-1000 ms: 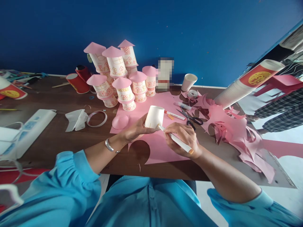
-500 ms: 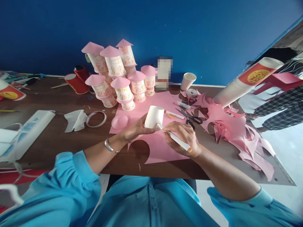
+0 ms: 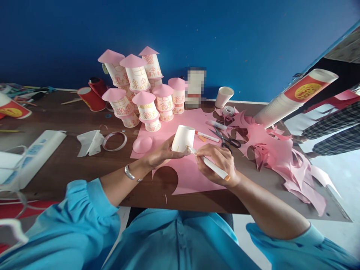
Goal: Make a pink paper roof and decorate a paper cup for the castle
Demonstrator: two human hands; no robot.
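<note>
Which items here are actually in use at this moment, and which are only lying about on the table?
In use: left hand holding white paper cup; right hand with marker at the cup.

Lying about: scissors, tape ring, pink cone, finished cup houses.

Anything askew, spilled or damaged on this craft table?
The cup tower stack leans left, upper ones tilted. Pink scraps spill over the table's right edge. The left hand and right hand look normal.
</note>
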